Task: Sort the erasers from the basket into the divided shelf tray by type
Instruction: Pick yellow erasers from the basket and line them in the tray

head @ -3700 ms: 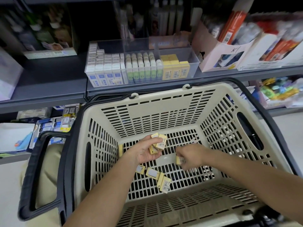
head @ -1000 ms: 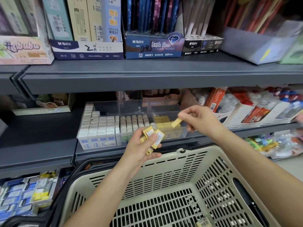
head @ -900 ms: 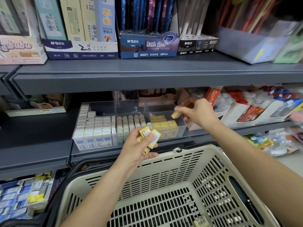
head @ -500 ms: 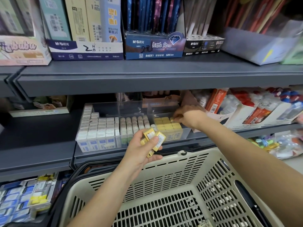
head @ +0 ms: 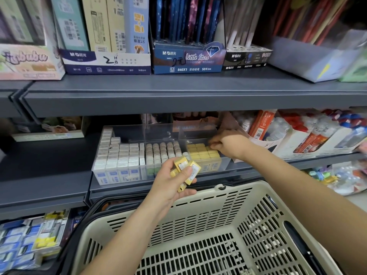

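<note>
A small bundle of yellow-sleeved erasers (head: 187, 171) is gripped in the left hand (head: 173, 183), with the thumb pressed across the front of the bundle and the fingers curled behind it. The bundle is held above the far rim of the beige basket (head: 198, 210), just in front of the divided tray (head: 147, 132).

The clear tray is set on the grey shelf (head: 49, 175), and three filled compartments are seen in it. The left compartment is packed with white erasers (head: 119, 157) carrying blue labels, the middle one with rows of round-topped erasers (head: 162, 150), and the right one with a yellow stack (head: 201, 153) of the same kind as those in the bundle.

The right hand (head: 228, 144) is reached over the right compartment, and its curled fingertips are laid on the back right corner of the yellow stack. Whether an eraser is pinched between those fingertips cannot be told, as the fingertips are turned away from the camera.

Most of the lower part of the view is taken up by the slotted basket, and both forearms are stretched across it. Boxes of pencils (head: 186, 56) are lined along the shelf above the tray, and red and orange packs (head: 262, 125) are stood to the right of the tray.
</note>
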{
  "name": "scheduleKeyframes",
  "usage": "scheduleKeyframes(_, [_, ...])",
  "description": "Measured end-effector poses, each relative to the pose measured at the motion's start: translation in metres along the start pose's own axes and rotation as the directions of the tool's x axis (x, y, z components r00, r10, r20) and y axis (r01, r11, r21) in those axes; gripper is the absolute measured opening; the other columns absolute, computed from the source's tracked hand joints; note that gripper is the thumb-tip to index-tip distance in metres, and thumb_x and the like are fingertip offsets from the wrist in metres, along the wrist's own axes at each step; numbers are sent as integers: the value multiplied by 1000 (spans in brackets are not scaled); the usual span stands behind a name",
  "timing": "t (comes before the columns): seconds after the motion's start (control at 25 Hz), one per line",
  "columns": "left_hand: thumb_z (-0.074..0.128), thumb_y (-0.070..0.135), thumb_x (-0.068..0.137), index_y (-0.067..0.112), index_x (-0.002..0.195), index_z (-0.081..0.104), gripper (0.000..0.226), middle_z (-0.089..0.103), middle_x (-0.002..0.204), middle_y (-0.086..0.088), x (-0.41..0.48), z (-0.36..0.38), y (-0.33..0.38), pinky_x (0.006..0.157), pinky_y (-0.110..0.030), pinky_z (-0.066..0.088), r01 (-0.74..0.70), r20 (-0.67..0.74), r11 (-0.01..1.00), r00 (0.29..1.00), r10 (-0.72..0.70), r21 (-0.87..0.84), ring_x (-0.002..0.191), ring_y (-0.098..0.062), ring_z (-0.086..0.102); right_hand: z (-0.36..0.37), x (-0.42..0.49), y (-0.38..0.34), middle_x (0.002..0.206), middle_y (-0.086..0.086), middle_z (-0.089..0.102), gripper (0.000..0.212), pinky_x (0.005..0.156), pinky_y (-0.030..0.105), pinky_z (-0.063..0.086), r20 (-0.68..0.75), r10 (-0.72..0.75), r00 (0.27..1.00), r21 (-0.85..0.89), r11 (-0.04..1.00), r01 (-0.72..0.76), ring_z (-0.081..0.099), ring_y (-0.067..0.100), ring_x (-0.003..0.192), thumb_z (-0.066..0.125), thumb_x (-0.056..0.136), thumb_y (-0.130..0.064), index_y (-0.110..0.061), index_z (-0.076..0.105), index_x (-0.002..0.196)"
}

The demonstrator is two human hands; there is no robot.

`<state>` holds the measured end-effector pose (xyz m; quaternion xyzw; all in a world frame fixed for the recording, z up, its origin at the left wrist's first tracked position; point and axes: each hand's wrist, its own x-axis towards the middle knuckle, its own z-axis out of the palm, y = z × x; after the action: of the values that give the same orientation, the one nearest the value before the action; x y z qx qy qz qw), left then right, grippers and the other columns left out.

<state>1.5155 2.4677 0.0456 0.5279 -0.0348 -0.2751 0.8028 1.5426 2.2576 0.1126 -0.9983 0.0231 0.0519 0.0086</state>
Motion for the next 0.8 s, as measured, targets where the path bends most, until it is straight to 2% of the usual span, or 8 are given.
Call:
scheduleKeyframes(0.12, [64,12,87,22,108,58,25,68,100,-7,0,1,1,57,-30,55,9,-3,1000,1000,-9,-12,81,-20,71,-2,-20,-16,97,-6,71,24,81,25,44,-176,-4,984,393,917,74,62,8,87,55,90,-37,-21,72,96])
scheduleKeyframes(0.2, [61,11,88,21,109,58,23,68,101,-8,0,2,2,56,-31,55,10,-4,1000,1000,-10,-13,81,-21,71,0,-36,-32,67,-11,68,28,65,20,45,-117,-48,992,539,836,104,59,-2,58,55,86,-46,-25,69,76])
scheduleKeyframes(0.28, [61,12,88,20,110,57,24,68,102,-10,-1,2,3,57,-31,55,4,8,1000,1000,-4,-1,82,-20,71,7,-45,-45,59,-7,66,31,55,15,47,-32,-72,997,564,822,77,58,-2,47,55,84,-49,-22,66,75])
scheduleKeyframes(0.4, [59,18,89,17,113,58,23,68,105,-14,-4,2,3,59,-33,56,1,21,1000,1000,0,-29,86,-22,70,10,-47,-48,67,-3,69,16,57,16,51,-4,-82,997,667,742,64,62,4,51,63,86,-31,-15,68,83])
scheduleKeyframes(0.48, [57,20,91,17,110,60,19,69,106,-14,-3,3,4,59,-34,56,6,-3,996,1000,-6,-84,89,-24,70,4,-49,-41,68,-5,70,3,56,16,49,-4,-81,997,795,604,53,65,7,59,64,86,-19,-19,67,85])
scheduleKeyframes(0.6, [57,19,91,17,104,60,14,69,104,-10,-2,3,4,58,-33,57,-10,-16,993,1000,8,-119,89,-24,71,-2,-55,-27,79,-2,71,17,55,15,48,15,-83,996,917,398,20,67,9,71,64,84,-3,-20,67,87])
scheduleKeyframes(0.68, [60,16,89,17,106,59,17,69,104,-8,-2,3,4,57,-31,56,-21,-3,997,1000,20,-69,89,-22,71,1,-58,-23,87,5,68,23,63,19,47,4,-75,997,916,400,26,61,9,73,62,81,4,-18,69,84])
scheduleKeyframes(0.8, [61,8,88,17,104,60,18,68,102,-8,-2,3,2,55,-29,56,-21,-10,999,1000,21,-28,86,-20,71,4,-59,-24,98,15,68,17,78,30,49,-4,-45,999,911,412,22,59,17,81,66,80,-1,-16,69,87])
